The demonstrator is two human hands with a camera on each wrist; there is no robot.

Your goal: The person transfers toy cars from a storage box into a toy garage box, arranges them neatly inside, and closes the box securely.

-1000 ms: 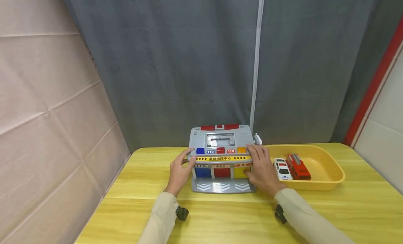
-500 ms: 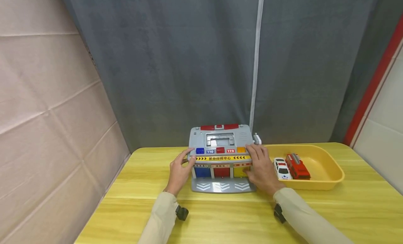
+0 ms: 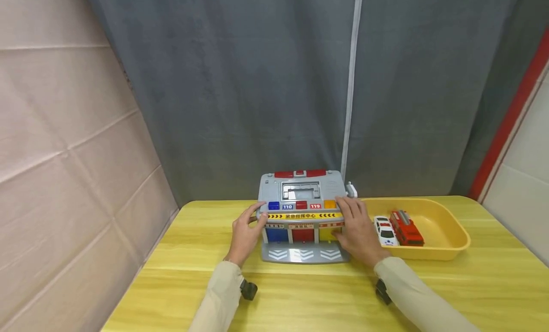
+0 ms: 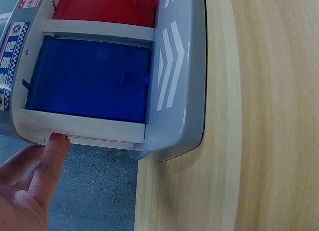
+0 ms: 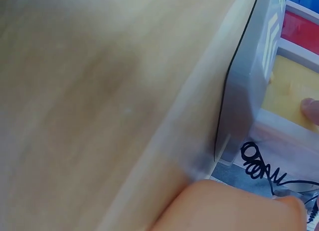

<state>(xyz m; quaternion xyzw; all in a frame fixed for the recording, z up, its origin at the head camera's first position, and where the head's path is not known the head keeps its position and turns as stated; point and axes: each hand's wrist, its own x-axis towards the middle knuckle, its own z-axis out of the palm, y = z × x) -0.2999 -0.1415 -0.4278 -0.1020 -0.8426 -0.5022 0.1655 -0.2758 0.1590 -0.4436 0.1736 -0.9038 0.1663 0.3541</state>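
Observation:
A grey toy garage (image 3: 268, 189) stands on the table in the head view, with blue and orange lights along its roof edge. Its front has a blue door (image 4: 89, 81), a red door (image 3: 302, 235) and a yellow door (image 5: 286, 86), all down, above a grey ramp (image 3: 303, 253) with white arrows. My left hand (image 3: 245, 234) holds the garage's left end, one digit against the white side wall in the left wrist view. At the right end, my right hand (image 3: 358, 229) grips the roof corner with its fingers, its thumb on the yellow door.
Right of the garage is a yellow bin (image 3: 460, 239) holding a white police car (image 3: 386, 232) and a red fire truck (image 3: 405, 227). A black coiled cord (image 5: 259, 161) hangs at the garage's right side. Behind the table (image 3: 193, 265) hangs a grey curtain (image 3: 249, 94).

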